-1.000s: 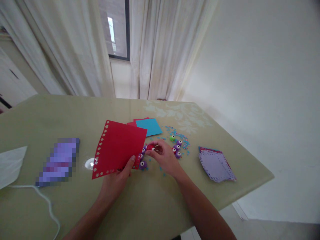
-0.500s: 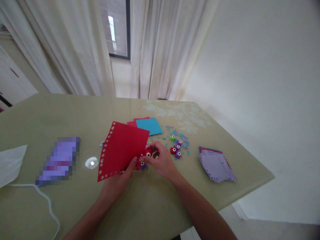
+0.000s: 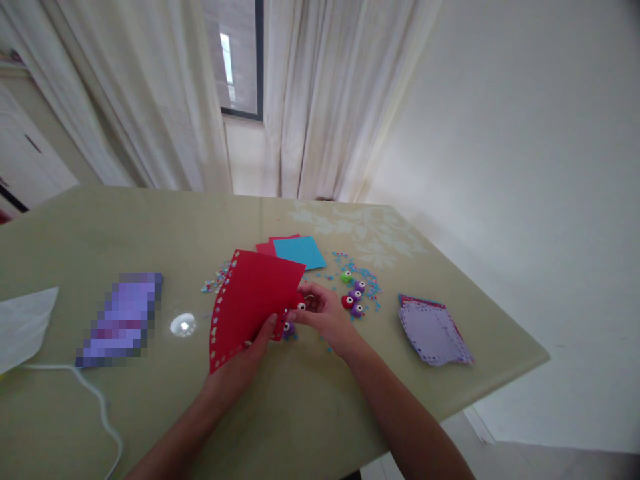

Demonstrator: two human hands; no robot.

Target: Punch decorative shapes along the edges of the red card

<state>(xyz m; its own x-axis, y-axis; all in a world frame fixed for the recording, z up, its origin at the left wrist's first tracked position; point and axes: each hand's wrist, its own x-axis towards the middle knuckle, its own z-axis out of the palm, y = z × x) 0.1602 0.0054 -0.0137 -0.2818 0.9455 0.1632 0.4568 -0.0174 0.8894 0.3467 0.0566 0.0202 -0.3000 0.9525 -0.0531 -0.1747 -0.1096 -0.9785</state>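
Observation:
A red paper sheet (image 3: 257, 297) with small shapes punched along its left edge is tilted above the table. My left hand (image 3: 245, 360) grips its lower part, thumb on top. At the sheet's right edge, my right hand (image 3: 323, 313) has its fingers curled round a red punch (image 3: 301, 305) with an eye-like top. A purple punch (image 3: 289, 328) is just below, partly covered by the sheet. Several more punches, one of them green (image 3: 347, 276), lie right of my right hand among blue confetti (image 3: 367, 275).
Blue paper (image 3: 300, 252) lies over red sheets behind my hands. A stack of punched lilac paper (image 3: 433, 332) is on the right. On the left are a blurred purple item (image 3: 120, 320), a white cable (image 3: 103, 407) and a white sheet (image 3: 25, 327).
The red sheet has shifted right and turned a little, uncovering more confetti on its left. My right hand remains at its right edge.

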